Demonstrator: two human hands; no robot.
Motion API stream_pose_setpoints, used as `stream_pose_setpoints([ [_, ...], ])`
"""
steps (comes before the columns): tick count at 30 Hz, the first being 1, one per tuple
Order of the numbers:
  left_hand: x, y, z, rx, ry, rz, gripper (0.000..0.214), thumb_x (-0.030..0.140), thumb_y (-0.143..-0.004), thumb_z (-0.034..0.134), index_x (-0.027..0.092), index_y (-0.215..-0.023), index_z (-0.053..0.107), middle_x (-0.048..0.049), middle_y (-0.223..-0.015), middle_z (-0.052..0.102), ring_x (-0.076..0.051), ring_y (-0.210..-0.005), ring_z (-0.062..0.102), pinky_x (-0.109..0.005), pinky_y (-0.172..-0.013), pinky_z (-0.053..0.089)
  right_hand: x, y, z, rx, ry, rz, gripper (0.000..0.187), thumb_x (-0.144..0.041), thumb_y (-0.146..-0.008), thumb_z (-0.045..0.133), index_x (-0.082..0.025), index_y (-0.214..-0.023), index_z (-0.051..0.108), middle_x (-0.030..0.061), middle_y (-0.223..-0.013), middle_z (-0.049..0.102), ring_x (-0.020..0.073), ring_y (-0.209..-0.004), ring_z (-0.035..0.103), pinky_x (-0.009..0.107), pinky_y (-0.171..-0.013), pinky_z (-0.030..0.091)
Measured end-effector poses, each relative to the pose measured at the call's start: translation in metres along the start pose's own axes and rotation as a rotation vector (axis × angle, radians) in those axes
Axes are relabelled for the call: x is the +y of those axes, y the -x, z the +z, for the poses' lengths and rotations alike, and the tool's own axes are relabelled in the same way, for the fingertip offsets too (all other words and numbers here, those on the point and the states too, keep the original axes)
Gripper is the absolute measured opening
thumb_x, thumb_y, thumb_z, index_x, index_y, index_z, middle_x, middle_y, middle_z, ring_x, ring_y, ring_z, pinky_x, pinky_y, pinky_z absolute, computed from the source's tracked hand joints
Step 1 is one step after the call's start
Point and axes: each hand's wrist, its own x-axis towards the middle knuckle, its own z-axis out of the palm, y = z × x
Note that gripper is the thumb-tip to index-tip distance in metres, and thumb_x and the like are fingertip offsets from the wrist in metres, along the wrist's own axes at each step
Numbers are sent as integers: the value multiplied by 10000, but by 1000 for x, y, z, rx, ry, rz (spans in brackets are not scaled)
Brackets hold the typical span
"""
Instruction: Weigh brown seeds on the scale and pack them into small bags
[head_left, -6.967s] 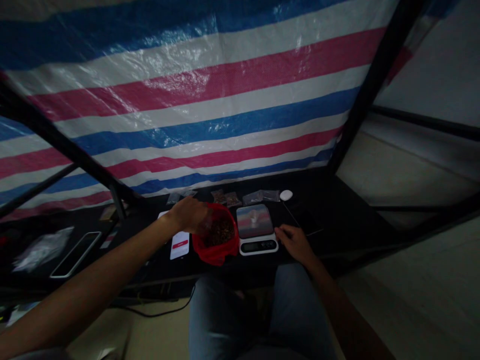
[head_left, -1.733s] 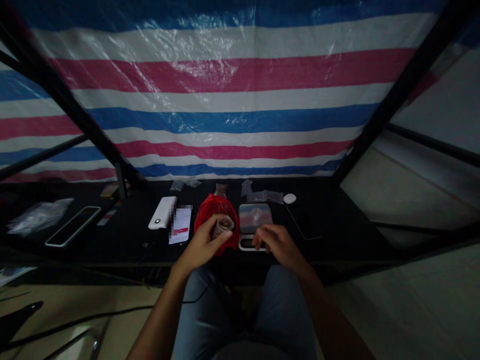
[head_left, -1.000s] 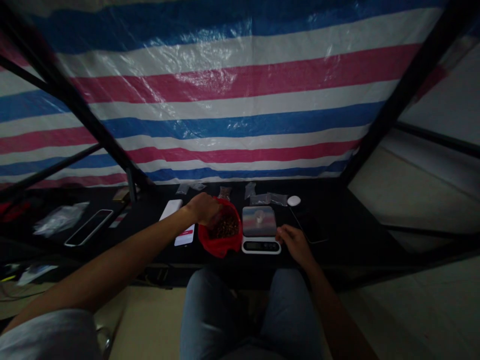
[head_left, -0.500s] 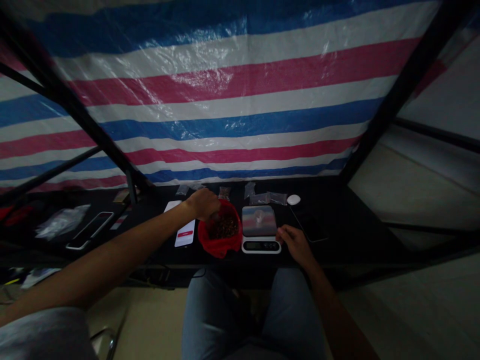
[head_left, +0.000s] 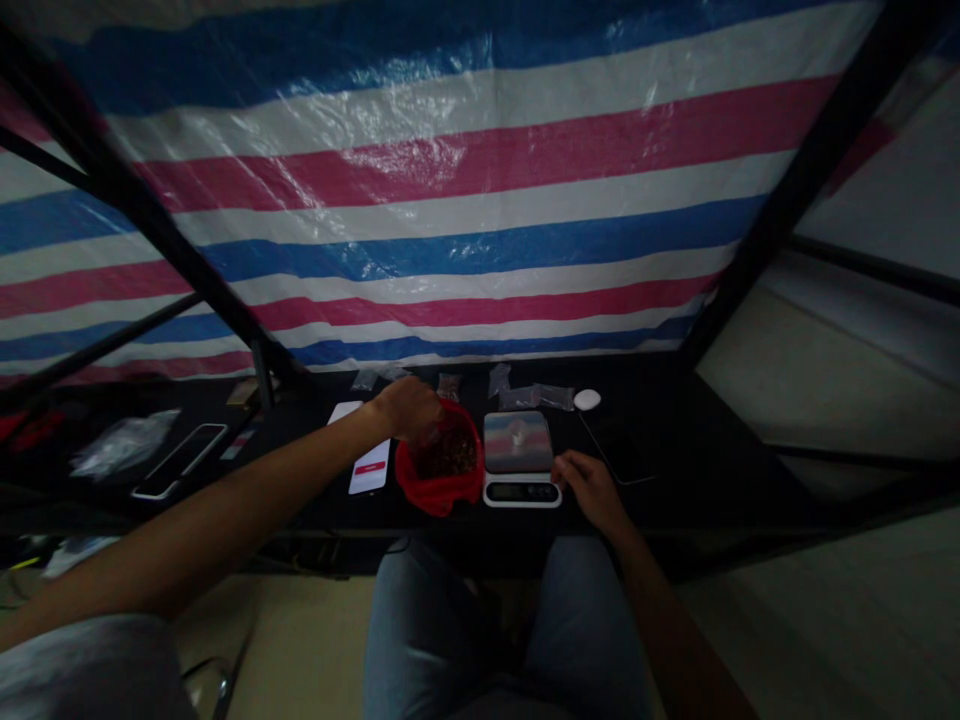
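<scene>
A red plastic bag (head_left: 442, 490) holding small brown pieces (head_left: 450, 458) sits open on the black table (head_left: 675, 470). My left hand (head_left: 409, 412) reaches into the bag's left rim, fingers curled down among the pieces; what they hold is hidden. Just right of the bag is a small digital scale (head_left: 519, 458) with a shiny platform. My right hand (head_left: 589, 482) rests on the table beside the scale's right front corner, fingers loosely curled, holding nothing that I can see.
Small clear packets (head_left: 525, 395) and a white round object (head_left: 587, 399) lie behind the scale. A white card with a red mark (head_left: 369, 468), a phone (head_left: 178, 460) and a plastic bag (head_left: 120, 442) lie to the left. A striped tarp (head_left: 450, 230) and black frame poles (head_left: 787, 190) enclose the table.
Since 1.7 s ago my left hand left the front of the bag and reached into it from the left; my right hand moved from the scale's front to its right side. Barely any movement in the last half second.
</scene>
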Motion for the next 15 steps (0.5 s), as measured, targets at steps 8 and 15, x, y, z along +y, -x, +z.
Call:
stream_pose_setpoints([
  [8, -7, -3, 7, 35, 42, -39, 263, 291, -658, 848, 197, -897, 790, -169, -1018, 776, -405, -1072, 680, -484, -965, 457, 2, -1, -1, 1, 1, 0, 432, -532, -913, 523, -205, -649, 624, 11, -607, 596, 181, -616, 580, 309, -656, 440],
  [15, -15, -2, 16, 98, 144, -62, 253, 280, -656, 831, 242, -903, 787, -117, -1027, 782, -354, -1099, 672, -450, -1023, 418, 0, -1, -1, 1, -11, -3, 459, -566, -913, 525, -208, -643, 623, 10, -595, 585, 180, -605, 567, 307, -644, 440],
])
